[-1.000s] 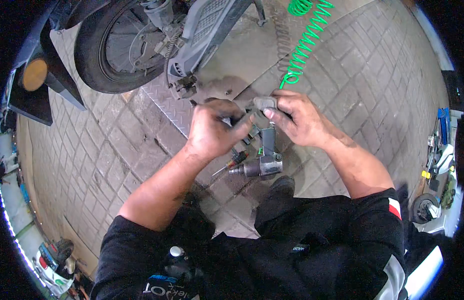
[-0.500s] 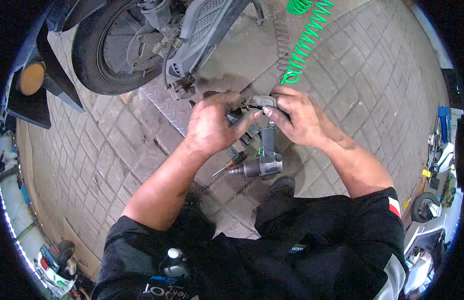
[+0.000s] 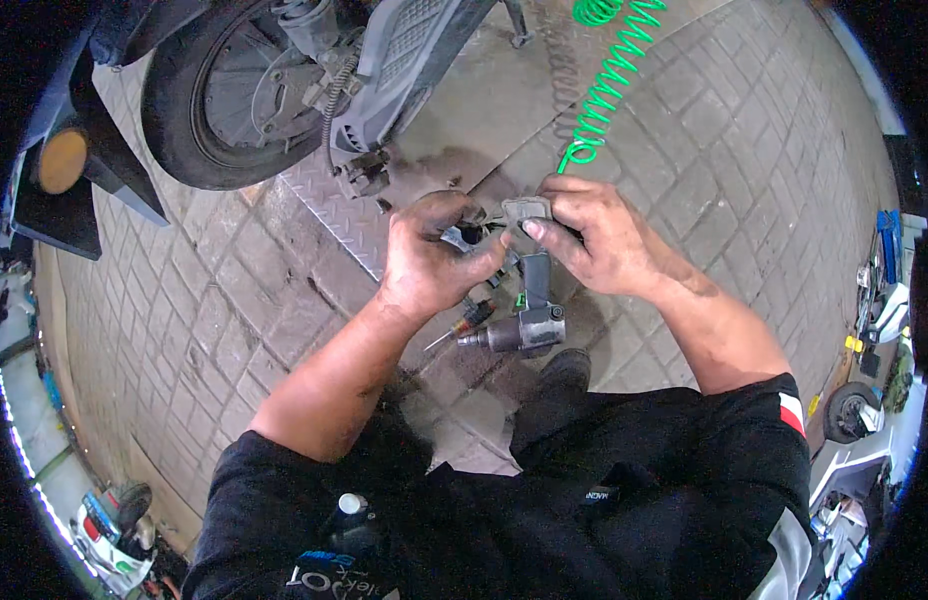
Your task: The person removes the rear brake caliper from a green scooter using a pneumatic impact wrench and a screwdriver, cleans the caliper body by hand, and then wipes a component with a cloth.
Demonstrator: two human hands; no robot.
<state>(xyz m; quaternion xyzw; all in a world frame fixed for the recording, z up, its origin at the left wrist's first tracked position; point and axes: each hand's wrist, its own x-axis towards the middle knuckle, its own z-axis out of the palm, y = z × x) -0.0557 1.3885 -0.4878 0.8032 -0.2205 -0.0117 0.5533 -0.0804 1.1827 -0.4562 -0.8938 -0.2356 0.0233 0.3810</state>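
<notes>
My left hand (image 3: 434, 255) and my right hand (image 3: 589, 235), both grimy, meet over a small dark metal part. The right hand's fingers pinch a flat grey pad-shaped piece (image 3: 527, 210) at its top; the left hand is curled round the darker metal piece (image 3: 462, 238) beside it. Just below the hands a grey air impact wrench (image 3: 524, 325) lies on the paving, with a screwdriver (image 3: 462, 325) with a red-and-black handle next to it. How the two pieces join is hidden by my fingers.
A motorcycle rear wheel (image 3: 219, 100) and grey swingarm cover (image 3: 404, 50) stand at the upper left over a metal checker plate (image 3: 329, 205). A green coiled air hose (image 3: 609, 75) runs to the top. Tools and parts (image 3: 879, 300) lie at the right edge.
My hands have stayed together on the part with small shifts of the fingers; the grey pad-shaped piece now shows more plainly above them. The impact wrench has not moved.
</notes>
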